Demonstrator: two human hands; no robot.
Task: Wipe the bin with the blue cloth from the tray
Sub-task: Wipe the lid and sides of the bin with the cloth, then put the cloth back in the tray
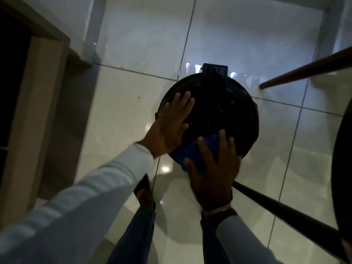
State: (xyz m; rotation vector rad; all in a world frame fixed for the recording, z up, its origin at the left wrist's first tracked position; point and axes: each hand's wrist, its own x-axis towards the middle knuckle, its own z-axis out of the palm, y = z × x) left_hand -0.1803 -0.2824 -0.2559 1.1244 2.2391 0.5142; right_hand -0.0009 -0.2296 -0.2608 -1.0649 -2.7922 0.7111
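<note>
Glossy pale floor tiles [122, 115] underfoot, one round black bin [238, 119] standing on them, seen from straight above, its pedal [215, 73] pointing away. Two hands on its lid: left hand [171, 126] flat, fingers spread. Right hand [213, 172], fingers splayed, presses one blue cloth [190, 153] onto the lid's near edge, the cloth running diagonally.
</note>
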